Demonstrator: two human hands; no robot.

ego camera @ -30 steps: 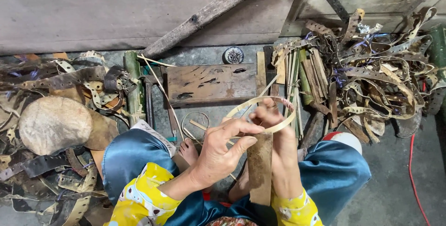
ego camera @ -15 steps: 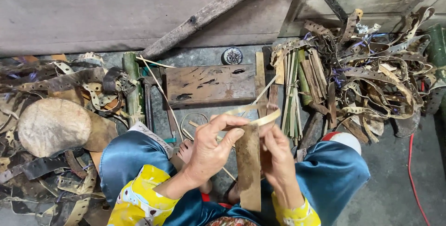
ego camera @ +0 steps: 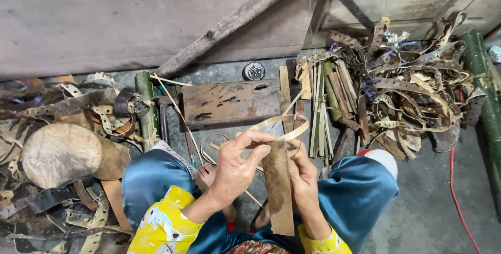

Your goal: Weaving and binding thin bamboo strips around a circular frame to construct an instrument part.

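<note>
My left hand (ego camera: 237,168) and my right hand (ego camera: 301,173) both grip a flat brown bamboo slat (ego camera: 278,191) that stands nearly upright between my knees. A thin pale bamboo strip (ego camera: 279,123) curls in a loop over the slat's top end, pinched under my left thumb and fingers. My right hand holds the slat's right edge from behind. I sit on the floor in blue trousers and yellow sleeves.
A worn wooden block (ego camera: 229,102) lies just ahead. Split bamboo sticks (ego camera: 326,102) lie at its right, beside a heap of punched strips (ego camera: 417,87). More strips and a round stone-like lump (ego camera: 60,155) are at left. A red cord (ego camera: 459,196) runs at right.
The wide open loop of the pale strip has been pulled down and flattened over the slat's top. Both hands have lowered and closed in on the slat.
</note>
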